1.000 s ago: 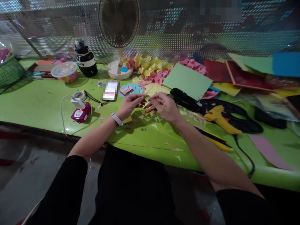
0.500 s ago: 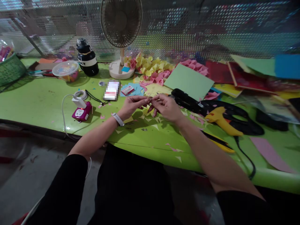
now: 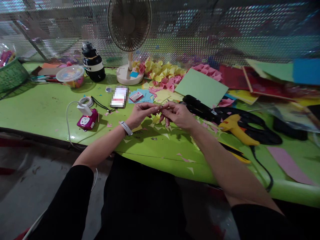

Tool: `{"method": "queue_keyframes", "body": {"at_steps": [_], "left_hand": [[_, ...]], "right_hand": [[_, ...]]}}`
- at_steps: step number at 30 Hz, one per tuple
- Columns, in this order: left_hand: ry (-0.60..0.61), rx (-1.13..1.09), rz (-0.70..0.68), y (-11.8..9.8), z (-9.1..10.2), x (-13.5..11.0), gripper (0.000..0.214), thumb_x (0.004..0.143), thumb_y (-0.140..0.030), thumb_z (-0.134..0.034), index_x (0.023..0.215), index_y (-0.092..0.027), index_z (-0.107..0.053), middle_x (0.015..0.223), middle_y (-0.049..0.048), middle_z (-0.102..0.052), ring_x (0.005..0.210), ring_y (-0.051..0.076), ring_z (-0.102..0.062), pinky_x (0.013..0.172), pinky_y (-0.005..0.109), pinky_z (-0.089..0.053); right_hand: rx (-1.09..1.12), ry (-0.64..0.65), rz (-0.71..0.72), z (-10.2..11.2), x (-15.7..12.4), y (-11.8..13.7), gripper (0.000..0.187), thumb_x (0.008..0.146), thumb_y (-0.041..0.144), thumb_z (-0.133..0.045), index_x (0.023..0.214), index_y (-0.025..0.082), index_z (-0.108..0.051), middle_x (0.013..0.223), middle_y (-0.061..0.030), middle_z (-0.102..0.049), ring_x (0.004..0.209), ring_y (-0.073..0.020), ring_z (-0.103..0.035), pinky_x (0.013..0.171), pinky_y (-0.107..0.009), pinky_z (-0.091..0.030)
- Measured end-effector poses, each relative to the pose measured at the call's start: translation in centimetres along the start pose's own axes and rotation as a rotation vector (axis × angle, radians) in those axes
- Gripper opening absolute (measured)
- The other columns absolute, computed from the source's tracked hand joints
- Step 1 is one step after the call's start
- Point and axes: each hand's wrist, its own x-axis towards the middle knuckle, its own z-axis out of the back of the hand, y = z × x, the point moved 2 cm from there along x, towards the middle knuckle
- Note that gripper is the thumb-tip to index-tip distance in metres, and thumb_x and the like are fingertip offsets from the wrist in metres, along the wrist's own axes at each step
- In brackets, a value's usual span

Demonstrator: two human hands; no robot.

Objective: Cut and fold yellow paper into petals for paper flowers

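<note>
My left hand (image 3: 140, 114) and my right hand (image 3: 178, 115) meet fingertip to fingertip above the green table (image 3: 40, 110). Both pinch a small yellow paper piece (image 3: 157, 118) between them, most of it hidden by the fingers. A white watch (image 3: 125, 127) sits on my left wrist. Small yellow and pink paper scraps (image 3: 163, 134) lie scattered under and before the hands. Behind them is a heap of folded yellow and pink paper shapes (image 3: 162, 73).
A fan (image 3: 129, 36) stands at the back by a black bottle (image 3: 93, 65) and a plastic tub (image 3: 70, 76). A yellow glue gun (image 3: 236, 130), black scissors (image 3: 250, 125) and paper sheets (image 3: 201, 86) lie right. A pink power adapter (image 3: 87, 120) lies left.
My hands have drawn closer until the fingertips meet, with the paper piece pinched between them. The view has shifted slightly.
</note>
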Motion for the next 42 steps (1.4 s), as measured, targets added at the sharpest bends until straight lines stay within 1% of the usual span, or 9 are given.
{"method": "queue_keyframes", "body": {"at_steps": [6, 14, 19, 23, 27, 31, 35, 39, 42], "left_hand": [[0.032, -0.03, 0.02, 0.4, 0.0, 0.1, 0.032, 0.065, -0.047, -0.088, 0.08, -0.02, -0.08, 0.074, 0.002, -0.072, 0.063, 0.007, -0.057, 0.058, 0.023, -0.042], [0.059, -0.065, 0.022, 0.2, -0.2, -0.1, 0.032, 0.066, -0.047, -0.088, 0.08, -0.019, -0.079, 0.07, 0.0008, -0.069, 0.06, 0.007, -0.054, 0.057, 0.023, -0.04], [-0.012, -0.075, -0.041, -0.3, -0.3, -0.1, 0.033, 0.067, -0.047, -0.088, 0.068, -0.017, -0.073, 0.064, -0.0015, -0.064, 0.06, 0.006, -0.051, 0.06, 0.023, -0.041], [-0.071, -0.044, -0.075, -0.4, -0.3, 0.0, 0.036, 0.065, -0.047, -0.089, 0.065, -0.017, -0.07, 0.065, -0.0015, -0.064, 0.063, 0.007, -0.053, 0.066, 0.026, -0.045], [-0.055, -0.023, -0.068, -0.6, -0.4, 0.0, 0.036, 0.063, -0.049, -0.089, 0.07, -0.018, -0.073, 0.07, -0.0003, -0.068, 0.066, 0.008, -0.056, 0.068, 0.027, -0.047], [-0.008, -0.037, -0.049, -0.7, -0.5, -0.1, 0.037, 0.063, -0.05, -0.089, 0.075, -0.018, -0.076, 0.073, 0.0016, -0.07, 0.068, 0.009, -0.058, 0.07, 0.029, -0.049], [0.021, -0.053, -0.025, -0.5, -0.5, 0.0, 0.036, 0.064, -0.049, -0.089, 0.076, -0.018, -0.076, 0.075, 0.002, -0.071, 0.069, 0.01, -0.059, 0.071, 0.029, -0.048], [-0.037, -0.053, -0.038, -0.4, -0.3, 0.0, 0.036, 0.063, -0.047, -0.09, 0.068, -0.016, -0.071, 0.067, -0.0006, -0.067, 0.064, 0.007, -0.055, 0.068, 0.027, -0.046], [-0.071, -0.047, -0.058, -0.4, -0.3, 0.0, 0.037, 0.06, -0.045, -0.092, 0.067, -0.016, -0.071, 0.068, -0.0008, -0.067, 0.064, 0.007, -0.056, 0.068, 0.026, -0.047]], "right_hand": [[0.028, 0.091, -0.047, 0.3, -0.1, 0.0, 0.033, 0.086, 0.049, -0.074, 0.089, 0.02, -0.06, 0.063, 0.0003, -0.069, 0.037, -0.0084, -0.053, 0.036, -0.022, -0.041], [0.082, 0.139, -0.137, 0.2, -0.4, 0.4, 0.031, 0.085, 0.047, -0.075, 0.089, 0.02, -0.06, 0.061, 0.0001, -0.069, 0.036, -0.0099, -0.053, 0.035, -0.022, -0.038], [0.088, 0.028, -0.105, -1.0, -0.2, 0.5, 0.036, 0.081, 0.05, -0.078, 0.09, 0.018, -0.063, 0.07, -0.003, -0.072, 0.046, -0.0112, -0.062, 0.037, -0.021, -0.035], [0.052, -0.097, -0.026, -1.5, -0.1, 0.2, 0.036, 0.078, 0.051, -0.081, 0.085, 0.019, -0.066, 0.066, -0.0001, -0.068, 0.048, -0.0097, -0.06, 0.041, -0.022, -0.043], [0.065, -0.088, -0.04, -1.1, -0.1, -0.1, 0.034, 0.078, 0.051, -0.081, 0.082, 0.019, -0.069, 0.061, 0.0007, -0.065, 0.045, -0.0102, -0.057, 0.045, -0.025, -0.05], [0.08, -0.033, -0.08, -0.4, -0.3, 0.1, 0.028, 0.079, 0.044, -0.082, 0.083, 0.019, -0.071, 0.059, 0.0015, -0.064, 0.042, -0.008, -0.053, 0.04, -0.022, -0.044], [0.135, 0.03, -0.132, -0.4, -0.3, 0.4, 0.034, 0.076, 0.049, -0.083, 0.081, 0.018, -0.069, 0.056, 0.0023, -0.064, 0.038, -0.0066, -0.049, 0.036, -0.021, -0.038], [0.159, -0.03, -0.126, -0.9, -0.2, 0.2, 0.042, 0.069, 0.052, -0.087, 0.083, 0.019, -0.066, 0.062, 0.0005, -0.068, 0.042, -0.0094, -0.058, 0.036, -0.02, -0.037], [0.142, -0.067, -0.102, -0.8, 0.0, -0.2, 0.042, 0.073, 0.053, -0.085, 0.084, 0.019, -0.063, 0.064, -0.0009, -0.069, 0.044, -0.0104, -0.06, 0.035, -0.02, -0.035]]}}
